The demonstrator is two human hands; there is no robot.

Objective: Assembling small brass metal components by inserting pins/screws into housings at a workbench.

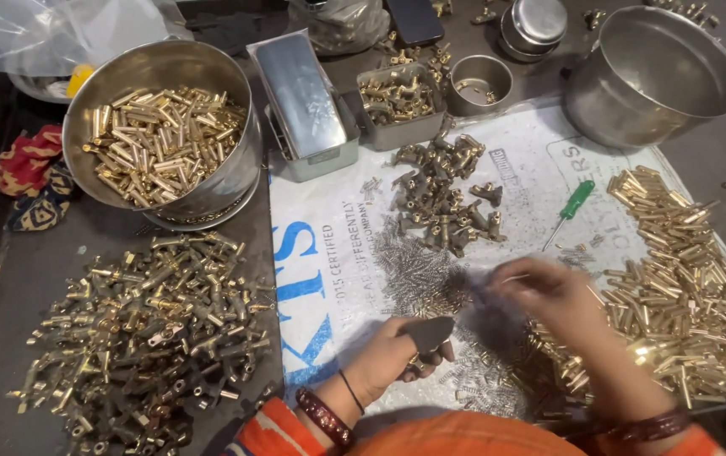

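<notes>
The left hand [392,355] is closed around a small dark metal part [427,335], near the front edge of the white printed sheet [532,169] that covers the work table [67,245]. The right hand [553,295] is blurred; its fingers are drawn together, pinching a thin light piece [511,278], but I cannot tell what this piece is. It hovers just right of the left hand, above a spread of small grey springs [418,274] in the middle of the sheet.

Behind the springs lies a heap of dark brass fittings [443,198]. A green screwdriver [571,209] lies to the right of it. Along the right edge of the sheet is a large pile of brass tubes [684,270]. On the bare table at the front left corner lies a pile of brass valve bodies [152,329]. Behind this pile stands a steel bowl [110,84] filled with brass tubes. At the back edge stand a small tray of fittings [398,101], a steel box [304,101] and a big steel pot [658,72].
</notes>
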